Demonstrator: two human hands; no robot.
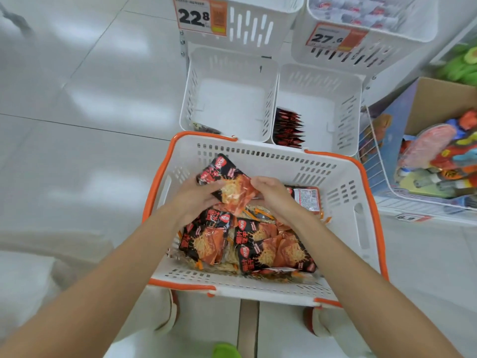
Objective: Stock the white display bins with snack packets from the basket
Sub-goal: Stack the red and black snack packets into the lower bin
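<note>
Left hand (pixel 196 197) and right hand (pixel 274 194) pinch one snack packet (pixel 233 191) between them over the basket (pixel 343 187).

One left hand (pixel 198 196) and one right hand (pixel 273 193) over one basket (pixel 346 215); between them held packets (pixel 229 189) (one or two, hard to tell), beneath them at least six loose packets (pixel 204 241); beyond them four white bins (pixel 192 99), two bearing price tags (pixel 200 15).

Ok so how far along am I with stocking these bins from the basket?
Early on. Done: a short row of packets stands in the lower right bin; the lower left bin holds almost nothing. In hand: left hand and right hand grip a bunch of packets over the basket. Left: a heap of packets lies in the basket, both bins mostly bare.
</note>
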